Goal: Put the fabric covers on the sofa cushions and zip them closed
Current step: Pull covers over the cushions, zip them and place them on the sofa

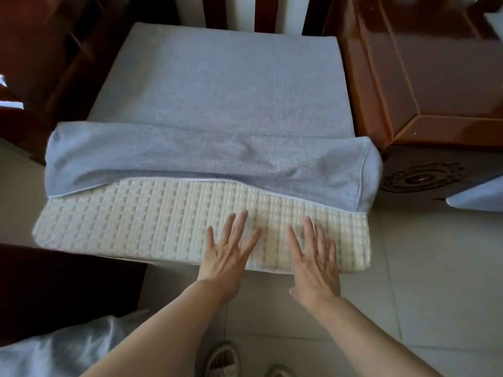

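Note:
A large sofa cushion [152, 224] lies flat on the tiled floor, its near end bare, cream with a woven grid pattern. A blue-grey fabric cover [217, 99] sheathes most of it and is bunched in a thick fold [206, 159] across the cushion, its white-piped edge lying over the cream part. My left hand [230, 250] and my right hand [314, 257] rest palm down, fingers spread, side by side on the bare near edge of the cushion. Neither hand holds anything.
Dark wooden furniture [46, 58] stands at the left and a glossy brown wooden piece [424, 74] at the right. More blue-grey fabric [54, 349] lies at the lower left and another piece [479, 197] at the right edge. My shoes [226, 357] show at the bottom.

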The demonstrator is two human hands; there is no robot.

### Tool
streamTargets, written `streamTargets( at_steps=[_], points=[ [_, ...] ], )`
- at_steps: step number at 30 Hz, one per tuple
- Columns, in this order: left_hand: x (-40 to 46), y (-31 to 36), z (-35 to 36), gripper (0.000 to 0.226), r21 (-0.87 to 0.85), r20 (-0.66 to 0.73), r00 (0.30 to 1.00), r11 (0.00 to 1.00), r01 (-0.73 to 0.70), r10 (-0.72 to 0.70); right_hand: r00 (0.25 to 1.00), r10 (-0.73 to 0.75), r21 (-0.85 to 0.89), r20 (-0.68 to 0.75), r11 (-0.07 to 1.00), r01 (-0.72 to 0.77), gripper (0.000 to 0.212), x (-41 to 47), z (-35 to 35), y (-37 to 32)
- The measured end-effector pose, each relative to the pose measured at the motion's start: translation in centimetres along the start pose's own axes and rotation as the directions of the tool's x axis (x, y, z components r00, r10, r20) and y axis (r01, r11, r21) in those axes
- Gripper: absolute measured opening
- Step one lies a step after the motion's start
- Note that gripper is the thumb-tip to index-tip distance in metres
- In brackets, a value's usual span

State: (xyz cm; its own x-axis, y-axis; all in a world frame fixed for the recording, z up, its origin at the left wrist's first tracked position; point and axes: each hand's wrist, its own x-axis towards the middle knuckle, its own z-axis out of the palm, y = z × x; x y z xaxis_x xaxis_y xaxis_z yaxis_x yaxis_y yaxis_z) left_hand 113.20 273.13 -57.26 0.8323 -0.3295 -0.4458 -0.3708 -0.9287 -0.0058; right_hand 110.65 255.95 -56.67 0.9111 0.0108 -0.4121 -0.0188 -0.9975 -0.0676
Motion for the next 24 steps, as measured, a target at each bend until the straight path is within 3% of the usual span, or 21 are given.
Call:
streamTargets(
  at_steps=[2, 5, 7, 11, 18, 22, 24],
  points=[
    [1.0, 0.3, 1.6, 0.112, -0.011, -0.070, 0.997, 1.000, 0.020, -0.020, 0.999, -0.017, -0.012, -0.043, 1.000, 0.017, 0.120, 0.5, 1.8, 1.0],
    [2.3, -0.2, 2.6, 0.125, -0.005, -0.246, 0.969, 1.000, -0.008, 0.007, 0.966, -0.054, -0.048, -0.252, 0.998, 0.043, 0.123, 1.6, 3.7, 1.5],
    [2.9, -0.9, 3.1, 0.129, 0.024, -0.288, 0.957, 1.000, -0.017, 0.023, 0.922, -0.072, -0.056, -0.379, 0.997, 0.055, 0.118, 2.3, 4.8, 2.0],
    [3.5, -1.1, 3.2, 0.124, 0.026, -0.275, 0.961, 1.000, -0.014, 0.021, 0.893, -0.069, -0.048, -0.445, 0.997, 0.053, 0.116, 2.9, 5.4, 2.3],
    [5.4, -0.9, 1.9, 0.115, 0.015, -0.308, 0.951, 1.000, 0.015, -0.010, 0.871, -0.038, -0.014, -0.489, 0.999, 0.036, 0.109, 5.2, 4.6, 2.4],
    [5.7, -1.5, 1.4, 0.119, 0.027, -0.271, 0.962, 1.000, -0.009, 0.016, 0.911, -0.036, -0.003, -0.411, 0.999, 0.039, 0.107, 5.4, 4.1, 2.4],
    [5.8, -1.8, 1.2, 0.104, 0.005, -0.257, 0.964, 0.998, -0.070, 0.069, 0.933, -0.059, 0.022, -0.356, 0.997, 0.071, 0.103, 5.0, 3.6, 2.6]
  ],
)
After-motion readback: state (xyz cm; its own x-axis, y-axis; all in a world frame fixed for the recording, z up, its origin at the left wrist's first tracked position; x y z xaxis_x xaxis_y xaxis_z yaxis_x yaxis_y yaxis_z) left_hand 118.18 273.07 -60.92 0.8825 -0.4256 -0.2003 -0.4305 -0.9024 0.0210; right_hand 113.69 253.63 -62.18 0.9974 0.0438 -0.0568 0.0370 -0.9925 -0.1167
